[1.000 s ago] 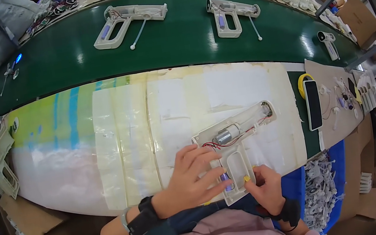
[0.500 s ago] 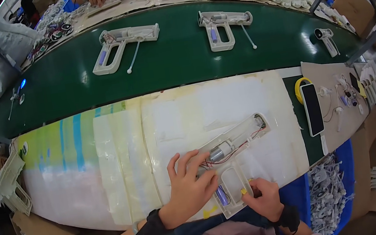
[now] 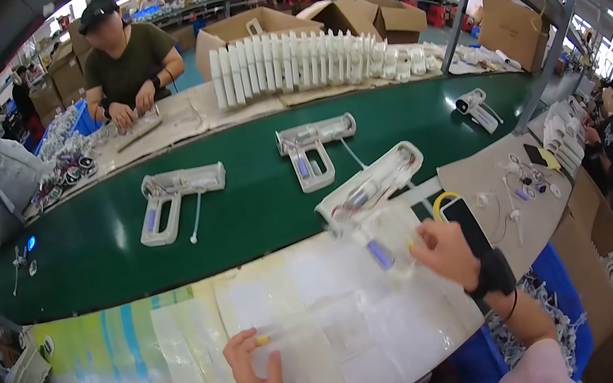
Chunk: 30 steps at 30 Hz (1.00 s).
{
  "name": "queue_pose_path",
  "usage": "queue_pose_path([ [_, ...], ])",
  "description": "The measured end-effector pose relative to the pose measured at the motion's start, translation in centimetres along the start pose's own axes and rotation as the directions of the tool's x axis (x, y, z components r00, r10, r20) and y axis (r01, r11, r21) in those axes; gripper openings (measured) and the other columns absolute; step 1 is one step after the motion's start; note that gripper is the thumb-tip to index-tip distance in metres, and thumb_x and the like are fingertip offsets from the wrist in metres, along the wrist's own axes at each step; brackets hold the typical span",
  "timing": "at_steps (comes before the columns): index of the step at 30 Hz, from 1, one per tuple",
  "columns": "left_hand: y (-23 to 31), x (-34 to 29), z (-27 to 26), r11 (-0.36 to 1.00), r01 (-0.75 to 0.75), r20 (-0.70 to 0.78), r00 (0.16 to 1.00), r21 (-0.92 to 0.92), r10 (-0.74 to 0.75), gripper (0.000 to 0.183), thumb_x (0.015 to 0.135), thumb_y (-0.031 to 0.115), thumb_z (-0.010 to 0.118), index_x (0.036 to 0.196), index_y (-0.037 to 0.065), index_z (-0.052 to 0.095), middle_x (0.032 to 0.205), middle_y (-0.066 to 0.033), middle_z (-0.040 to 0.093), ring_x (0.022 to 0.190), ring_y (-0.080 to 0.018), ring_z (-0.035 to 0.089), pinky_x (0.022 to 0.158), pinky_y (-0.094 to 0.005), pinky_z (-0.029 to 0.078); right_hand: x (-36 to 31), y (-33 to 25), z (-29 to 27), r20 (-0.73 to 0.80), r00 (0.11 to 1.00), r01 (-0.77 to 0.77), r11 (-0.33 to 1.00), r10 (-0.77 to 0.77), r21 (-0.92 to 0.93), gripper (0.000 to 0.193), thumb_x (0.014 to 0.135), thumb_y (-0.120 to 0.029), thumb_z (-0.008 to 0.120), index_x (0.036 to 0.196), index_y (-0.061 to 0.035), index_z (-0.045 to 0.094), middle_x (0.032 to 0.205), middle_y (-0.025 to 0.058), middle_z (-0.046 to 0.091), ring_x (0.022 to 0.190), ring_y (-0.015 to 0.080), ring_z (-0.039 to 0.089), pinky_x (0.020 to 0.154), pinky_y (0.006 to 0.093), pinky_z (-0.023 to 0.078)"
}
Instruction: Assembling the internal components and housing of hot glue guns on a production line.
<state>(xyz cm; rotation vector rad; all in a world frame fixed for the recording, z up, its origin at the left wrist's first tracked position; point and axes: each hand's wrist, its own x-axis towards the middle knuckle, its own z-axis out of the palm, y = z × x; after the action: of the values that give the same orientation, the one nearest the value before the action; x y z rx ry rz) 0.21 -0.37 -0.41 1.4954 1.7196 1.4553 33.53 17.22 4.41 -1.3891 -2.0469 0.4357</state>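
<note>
My right hand (image 3: 449, 255) reaches forward and grips the handle end of a white, gun-shaped plastic housing half (image 3: 390, 164), blurred by motion. Inside the housing are a silver motor (image 3: 360, 197), thin wires and a purple battery cell (image 3: 381, 254). Its barrel part hangs over the green belt, its handle over the near work surface. Lower down, my left hand (image 3: 256, 380) is above the white-covered work surface (image 3: 365, 358), thumb and fingers apart. A small yellow piece (image 3: 263, 340) shows at one of its fingertips; whether it is tape or a finger cover is unclear.
Similar open housings (image 3: 181, 183) lie on the green belt (image 3: 249, 236), with a smaller white device (image 3: 476, 110) farther right. A phone (image 3: 466, 226) and yellow tape roll (image 3: 444, 199) sit beside my right hand. A blue bin (image 3: 567, 290) holds white parts. Across the belt, a co-worker (image 3: 129, 59) handles a part.
My right hand has carried the housing from the work surface forward to the belt's edge. My left hand has let go of it and is apart from it. The view has tilted up.
</note>
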Motion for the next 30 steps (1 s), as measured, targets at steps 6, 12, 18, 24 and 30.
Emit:
queue_pose_path([
  [6, -1.8, -0.1, 1.4, 0.746, -0.203, 0.200, 0.975, 0.635, 0.095, 0.059, 0.080, 0.036, 0.071, 0.124, 0.001, 0.053, 0.132, -0.0226, 0.049, 0.135, -0.0402, 0.037, 0.113, -0.0513, 0.026, 12.0, 10.9, -1.6, -0.191, 0.982, -0.032, 0.994, 0.011, -0.104, 0.027, 0.077, -0.025, 0.070, 0.073, 0.0011, 0.062, 0.059, 0.0158, 0.059, 0.054, 0.0276, 0.060, 0.053, 0.0381, 0.045],
  [12, -2.0, 0.2, 2.8, 0.619, -0.213, 0.269, 0.963, 0.756, 0.004, 0.073, 0.090, 0.045, 0.064, 0.144, 0.002, 0.041, 0.154, -0.0266, 0.029, 0.147, -0.0447, 0.016, 0.108, -0.0763, 0.010, 18.8, 17.6, -2.4, -0.288, 0.934, -0.294, 0.915, 0.213, -0.277, 0.035, 0.071, -0.034, 0.067, 0.074, 0.0017, 0.065, 0.076, 0.0262, 0.065, 0.076, 0.0446, 0.065, 0.068, 0.0504, 0.052],
  [18, -1.7, -0.8, 3.1, 0.593, -0.200, 0.254, 0.967, 0.780, -0.008, 0.072, 0.091, 0.042, 0.061, 0.144, 0.000, 0.039, 0.154, -0.0273, 0.029, 0.146, -0.0470, 0.018, 0.107, -0.0774, 0.007, 23.1, 23.2, -1.2, -0.305, 0.902, -0.401, 0.857, 0.306, -0.324, 0.037, 0.074, -0.038, 0.069, 0.079, -0.0014, 0.071, 0.084, 0.0242, 0.070, 0.083, 0.0408, 0.068, 0.075, 0.0491, 0.055],
  [24, 0.0, -3.1, 2.2, 0.551, -0.071, 0.143, 0.986, 0.832, -0.089, 0.071, 0.089, 0.043, 0.063, 0.142, 0.001, 0.041, 0.151, -0.0272, 0.031, 0.144, -0.0475, 0.022, 0.106, -0.0781, 0.010, 23.2, 25.4, -2.2, -0.212, 0.889, -0.458, 0.817, 0.407, -0.351, 0.035, 0.079, -0.034, 0.068, 0.088, -0.0007, 0.071, 0.086, 0.0236, 0.070, 0.086, 0.0412, 0.069, 0.076, 0.0494, 0.055],
  [30, -2.3, -5.2, -1.4, 0.637, 0.047, 0.025, 0.994, 0.769, -0.104, 0.071, 0.090, 0.043, 0.062, 0.143, 0.002, 0.040, 0.148, -0.0273, 0.034, 0.140, -0.0457, 0.029, 0.106, -0.0751, 0.016, 14.8, 58.0, -20.2, -0.104, 0.971, -0.241, 0.890, 0.217, -0.387, 0.042, 0.077, -0.043, 0.064, 0.084, -0.0022, 0.065, 0.081, 0.0245, 0.062, 0.077, 0.0387, 0.062, 0.070, 0.0480, 0.048],
])
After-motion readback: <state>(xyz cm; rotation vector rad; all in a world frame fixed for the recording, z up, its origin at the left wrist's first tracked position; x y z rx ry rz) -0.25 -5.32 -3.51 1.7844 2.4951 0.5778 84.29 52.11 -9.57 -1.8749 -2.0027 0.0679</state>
